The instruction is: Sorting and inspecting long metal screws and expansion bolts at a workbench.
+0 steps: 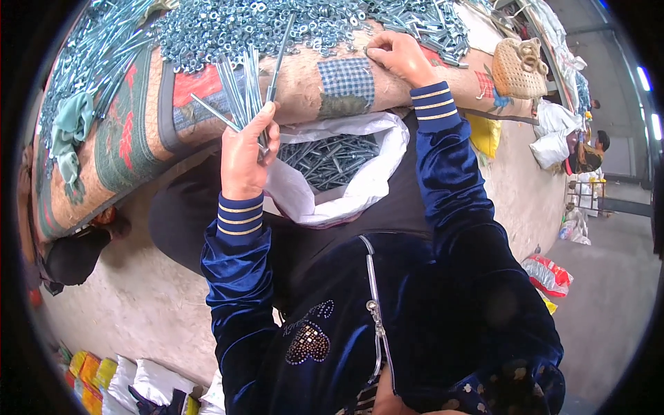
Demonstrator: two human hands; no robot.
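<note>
My left hand (pixel 247 149) is closed around a bundle of thin metal rods (pixel 243 90), which fan upward out of the fist. One longer rod (pixel 280 59) stands up by the thumb with a thicker sleeve near its lower end. Over the patchwork cloth (pixel 349 79), my right hand (pixel 401 59) has its thumb and forefinger pinched together beside the heap of metal nuts (pixel 256 28). A small dark bit shows at those fingertips, too small to name. Below and between my hands, an open white sack (pixel 377 183) holds many short metal sleeved bolts (pixel 325 159).
More long rods (pixel 104 48) lie heaped at the far left, near a teal cloth (pixel 72 131). Metal sleeves (pixel 436 28) are piled beyond my right hand. A woven bag (pixel 519 72) sits at the right. Filled sacks (pixel 159 380) lie on the floor; people sit farther off.
</note>
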